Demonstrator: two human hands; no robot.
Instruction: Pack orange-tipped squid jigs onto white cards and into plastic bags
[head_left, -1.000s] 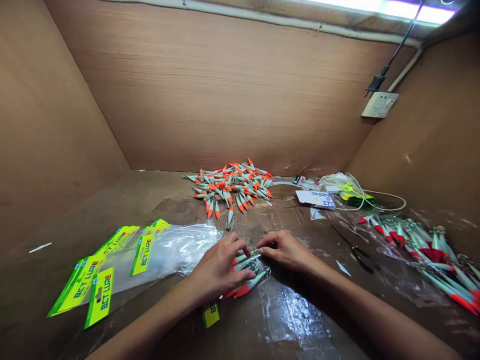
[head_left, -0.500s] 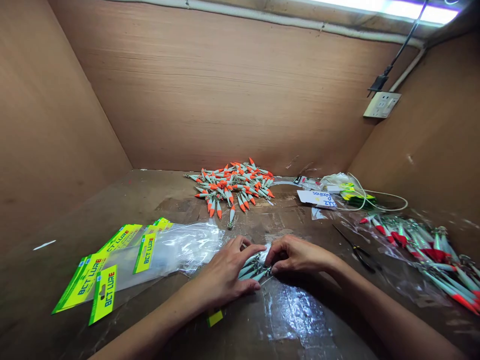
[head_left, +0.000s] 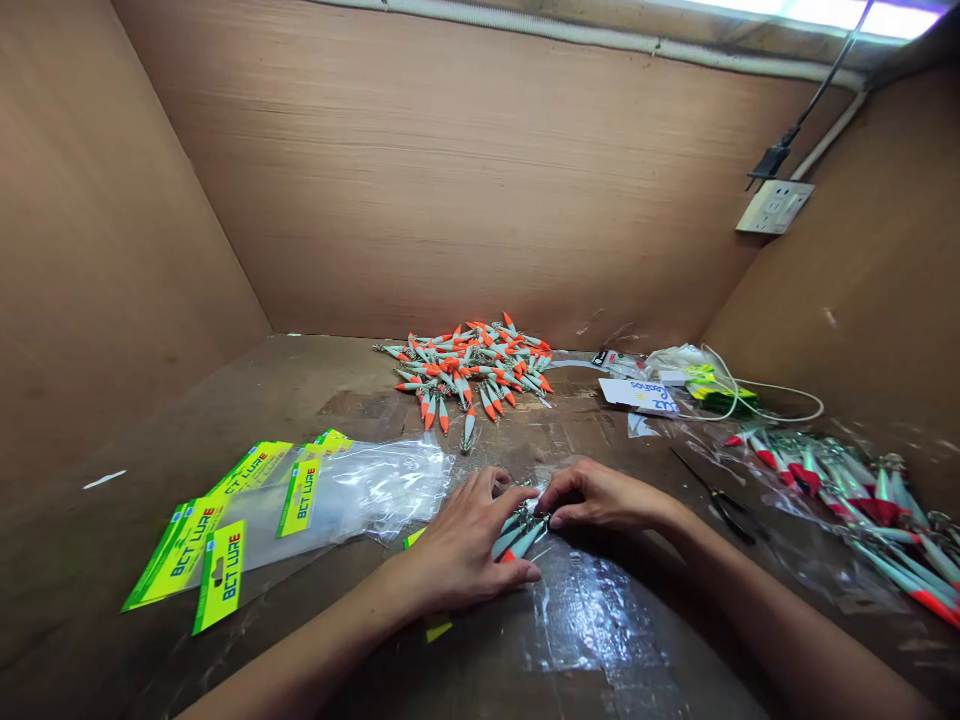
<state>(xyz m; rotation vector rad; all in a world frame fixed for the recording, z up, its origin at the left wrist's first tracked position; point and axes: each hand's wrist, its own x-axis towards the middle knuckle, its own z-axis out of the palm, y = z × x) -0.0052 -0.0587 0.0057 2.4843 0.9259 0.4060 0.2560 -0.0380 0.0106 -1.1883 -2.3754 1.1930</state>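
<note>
Several pale green fishing lures (head_left: 523, 540) with orange tips lie together on the table in front of me, their hook ends pointing right. My left hand (head_left: 472, 548) is curved over them, thumb on the near side and fingers on the far side, so part of the bunch is hidden. At the hook ends, my right hand (head_left: 600, 497) has thumb and forefinger pinched together. What sits in that pinch is too small to make out. Beneath my left hand and forearm, yellow-green card (head_left: 438, 628) pokes out.
Left of me lie clear packing bags (head_left: 397, 487) with yellow-green BCT LURE headers. A pile of orange-tipped lures (head_left: 472, 372) is at the back wall. To the right are pliers (head_left: 724, 505), a handwritten white card (head_left: 637, 396), a white cord (head_left: 795, 417) and red-tipped lures (head_left: 847, 480).
The bunched lures have shifted slightly under my left hand, and an orange tip now shows by the thumb. Both hands stay close together. The whole view has moved a little.
</note>
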